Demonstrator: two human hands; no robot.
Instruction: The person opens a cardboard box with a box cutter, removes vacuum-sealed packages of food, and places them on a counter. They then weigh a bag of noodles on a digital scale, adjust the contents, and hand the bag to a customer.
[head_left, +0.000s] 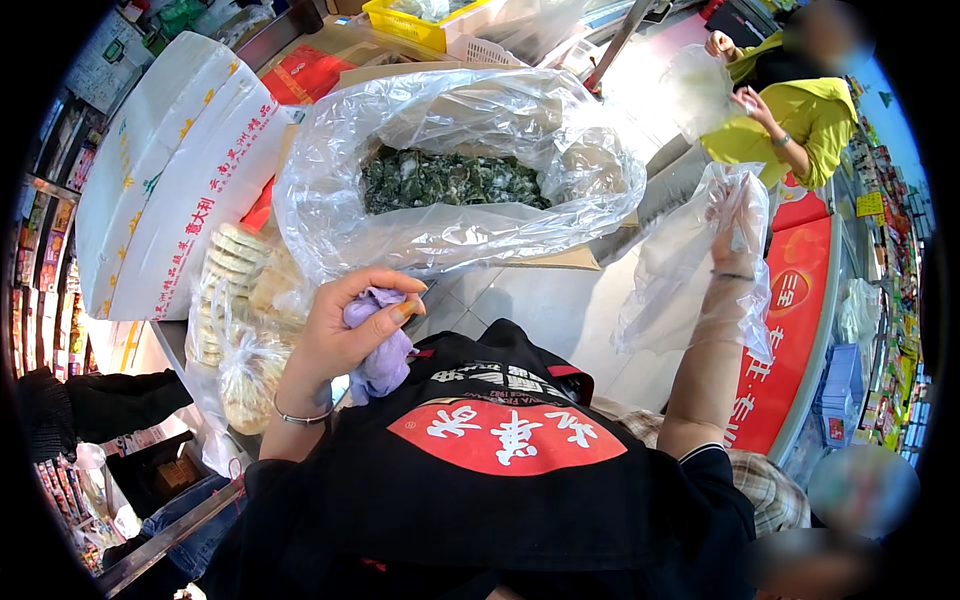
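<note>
My left hand (356, 322) is closed around a crumpled purple cloth (379, 375), held in front of my black apron. Out to the right, my right hand (731, 206) is inside a clear plastic bag (667, 292) that hangs down over my wrist and forearm. Blurring and the film hide how its fingers are set. Ahead of me stands a cardboard box (559, 259) with a large clear plastic liner (315, 195) opened over its sides. Dark green leaves (457, 180) with white frosty patches lie inside the liner, apart from both hands.
White foam boxes (180, 187) stand at the left, near bagged pale round cakes (229, 262). A yellow basket (420, 26) is at the back. On the right, a person in a yellow-green top (814, 127) handles a plastic bag beside a red-fronted freezer (799, 300). Other people are close by.
</note>
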